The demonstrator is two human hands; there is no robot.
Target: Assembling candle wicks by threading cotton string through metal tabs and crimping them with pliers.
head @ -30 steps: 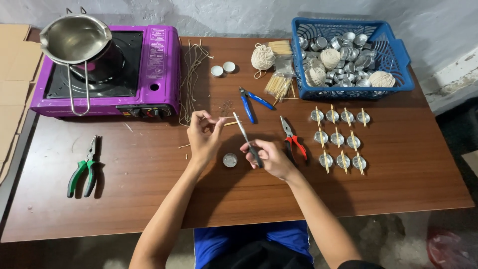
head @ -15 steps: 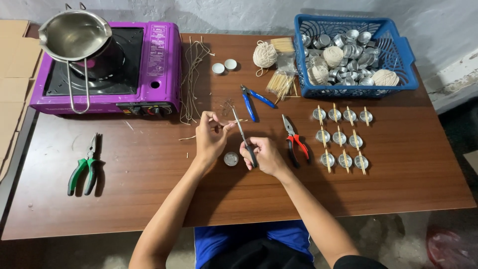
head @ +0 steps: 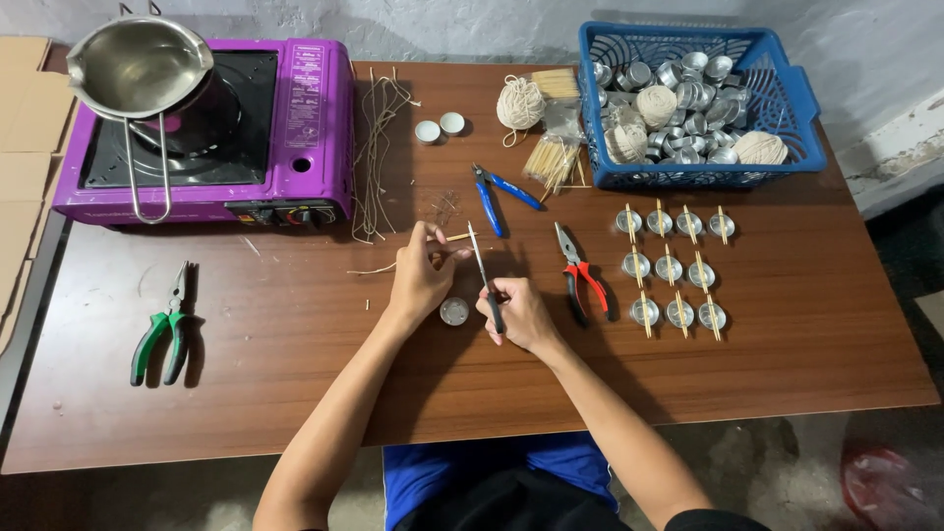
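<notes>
Where the counter (head: pixel 295 393) meets its left edge, flattened cardboard (head: pixel 25 147) is seen beside a purple stove (head: pixel 305 128), on which a steel pot (head: pixel 138 69) with a long handle is set. Green pliers (head: pixel 162 329) are laid on the bare wood below the stove. Loose lengths of wick (head: pixel 374 147) are spread just right of the stove, and two small white candles (head: pixel 439 127) are placed near them. At the middle, the left hand (head: pixel 418 280) is pinched on a thin stick (head: pixel 454 237) together with a wick end that trails off to the left; a small metal cup (head: pixel 454 311) is set on the counter between the two hands, just beside the left one. The right hand (head: pixel 521 313) is clenched around a slim metal tool (head: pixel 484 270), which is held nearly upright with its tip close to the stick. Blue cutters (head: pixel 501 192) and a ball of twine (head: pixel 519 101) are found behind the hands, with a bundle of sticks (head: pixel 554 157) near the twine. Red pliers (head: pixel 582 280) are laid just right of the right hand. Further right, cups with sticks across them (head: pixel 674 265) are arranged in three rows, and a blue basket (head: pixel 787 88) filled with empty cups and more twine balls is set at the far right corner.
</notes>
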